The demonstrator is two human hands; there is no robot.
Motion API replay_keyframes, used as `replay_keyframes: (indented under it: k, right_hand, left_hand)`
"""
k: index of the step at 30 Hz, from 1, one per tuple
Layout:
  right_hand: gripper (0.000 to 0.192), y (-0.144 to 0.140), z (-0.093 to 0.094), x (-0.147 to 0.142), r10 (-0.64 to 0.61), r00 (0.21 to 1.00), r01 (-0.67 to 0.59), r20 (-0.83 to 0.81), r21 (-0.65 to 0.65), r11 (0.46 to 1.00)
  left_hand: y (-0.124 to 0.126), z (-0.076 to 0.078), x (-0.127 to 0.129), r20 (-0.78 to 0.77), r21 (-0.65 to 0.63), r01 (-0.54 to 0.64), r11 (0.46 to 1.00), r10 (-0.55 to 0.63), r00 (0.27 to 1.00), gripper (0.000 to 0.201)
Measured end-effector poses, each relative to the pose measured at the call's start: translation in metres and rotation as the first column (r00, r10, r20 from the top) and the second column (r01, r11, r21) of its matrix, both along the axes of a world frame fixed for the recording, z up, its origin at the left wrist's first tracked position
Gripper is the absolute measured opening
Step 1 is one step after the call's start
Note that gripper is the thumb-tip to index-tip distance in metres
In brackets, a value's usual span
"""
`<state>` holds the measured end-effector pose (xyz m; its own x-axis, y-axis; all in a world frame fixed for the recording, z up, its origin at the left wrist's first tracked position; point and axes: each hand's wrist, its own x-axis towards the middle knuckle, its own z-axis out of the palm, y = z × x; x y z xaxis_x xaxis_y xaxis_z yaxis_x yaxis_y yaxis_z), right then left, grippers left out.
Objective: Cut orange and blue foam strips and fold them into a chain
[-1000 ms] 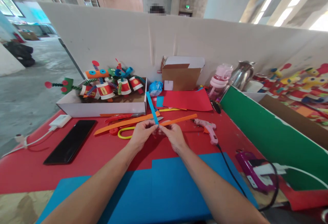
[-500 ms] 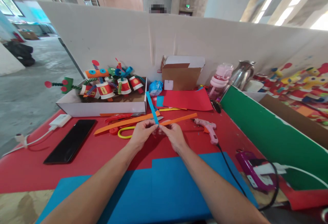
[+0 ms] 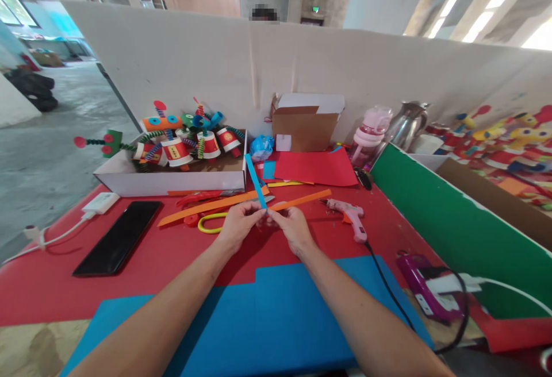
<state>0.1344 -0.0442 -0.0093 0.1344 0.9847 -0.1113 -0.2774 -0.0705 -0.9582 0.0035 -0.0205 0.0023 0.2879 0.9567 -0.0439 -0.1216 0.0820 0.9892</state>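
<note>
My left hand (image 3: 241,223) and my right hand (image 3: 292,229) meet over the middle of the red table, thumbs and fingers pinched together. Between the fingertips is the near end of a blue paper strip (image 3: 256,181), which points up and away. An orange paper strip (image 3: 304,199) runs out to the right from the same pinch, so the two strips meet at an angle; the joint itself is hidden by my fingers. Left of my hands lie another orange paper strip (image 3: 207,208) and scissors with a yellow handle (image 3: 209,224), partly covered by my left hand.
A pink glue gun (image 3: 354,218) lies right of my hands, its black cord running toward me. Blue sheets (image 3: 293,319) cover the near edge. A phone (image 3: 118,239) and a white box (image 3: 172,183) of paper-cup figures are left; a green-sided box (image 3: 414,210) stands right.
Almost nothing differs. Both hands keep the same pinch on the strips, and the view has shifted very slightly.
</note>
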Motion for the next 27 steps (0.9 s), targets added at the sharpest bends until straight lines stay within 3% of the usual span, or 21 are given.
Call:
replay_keyframes:
  k: [27]
  right_hand:
    - [0.021, 0.0, -0.0006, 0.0005, 0.006, 0.999, -0.006, 0.034, 0.009, 1.0]
  left_hand:
    - [0.0013, -0.0032, -0.0009, -0.02, 0.011, -0.001, 1.0, 0.001, 1.0, 0.022]
